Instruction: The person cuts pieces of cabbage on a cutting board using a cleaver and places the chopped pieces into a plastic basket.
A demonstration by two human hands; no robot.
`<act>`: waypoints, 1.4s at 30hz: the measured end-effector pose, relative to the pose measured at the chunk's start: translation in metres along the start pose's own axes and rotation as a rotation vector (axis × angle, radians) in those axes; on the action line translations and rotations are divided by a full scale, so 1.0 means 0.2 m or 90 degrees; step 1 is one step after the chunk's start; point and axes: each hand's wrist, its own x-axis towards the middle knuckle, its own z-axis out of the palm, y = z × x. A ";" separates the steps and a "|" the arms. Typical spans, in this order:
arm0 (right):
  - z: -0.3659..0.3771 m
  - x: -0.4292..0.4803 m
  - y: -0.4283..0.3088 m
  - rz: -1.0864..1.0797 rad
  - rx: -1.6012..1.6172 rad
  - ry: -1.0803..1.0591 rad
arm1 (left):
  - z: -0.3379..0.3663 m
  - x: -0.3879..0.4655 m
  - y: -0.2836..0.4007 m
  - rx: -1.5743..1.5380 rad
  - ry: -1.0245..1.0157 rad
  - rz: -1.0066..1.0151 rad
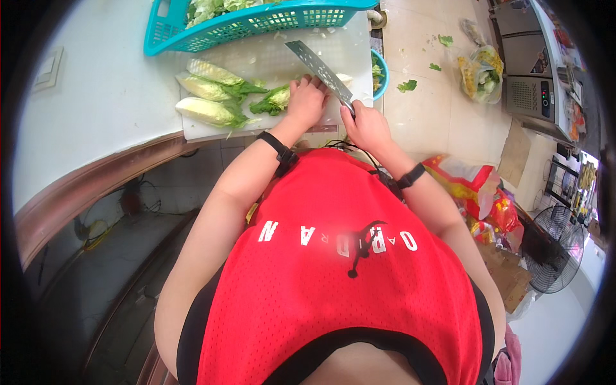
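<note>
My left hand [309,100] presses down on a head of leafy lettuce [275,100] lying on the white cutting board [207,129]. Its fingers cover the middle of the lettuce, and a pale end pokes out past the blade. In my right hand [368,126] is the handle of a cleaver [320,70], its wide blade slanting up and left just beside my left fingers. Bits of vegetable cling to the blade. To the left of my left hand lie several more lettuce pieces [207,111], pale ends pointing left.
A teal plastic basket [250,24] holding cut leaves stands at the board's far side. Below the board's right edge, a blue basin [385,77] holds greens. Leaf scraps [407,86] and a plastic bag of vegetables [481,74] lie on the tiled floor. A fan [553,250] stands at right.
</note>
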 end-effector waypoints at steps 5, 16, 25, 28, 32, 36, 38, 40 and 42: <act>0.02 0.02 -0.03 -0.002 -0.010 -0.005 | 0.00 -0.01 -0.02 0.000 0.002 0.007; 0.08 0.06 -0.02 0.015 -0.065 -0.018 | -0.01 0.00 -0.03 -0.004 -0.035 -0.005; -0.04 -0.29 0.20 0.003 -0.023 -0.045 | 0.00 0.00 -0.03 0.001 -0.073 -0.024; -0.08 -0.30 0.19 0.047 -0.042 -0.093 | 0.00 0.00 -0.04 -0.025 -0.020 -0.006; -0.02 -0.09 0.19 0.054 -0.010 -0.097 | -0.03 0.00 0.00 -0.032 0.005 -0.020; 0.01 0.16 0.21 0.036 0.074 -0.073 | -0.04 0.01 0.00 -0.073 -0.008 -0.035; -0.04 0.18 0.26 0.046 0.105 -0.088 | -0.03 0.00 0.00 -0.073 0.001 -0.039; -0.10 0.17 0.37 0.083 0.144 -0.100 | -0.01 -0.02 0.00 -0.053 0.014 -0.041; -0.17 0.14 0.48 0.103 0.151 -0.093 | 0.01 -0.02 0.00 -0.048 0.032 -0.039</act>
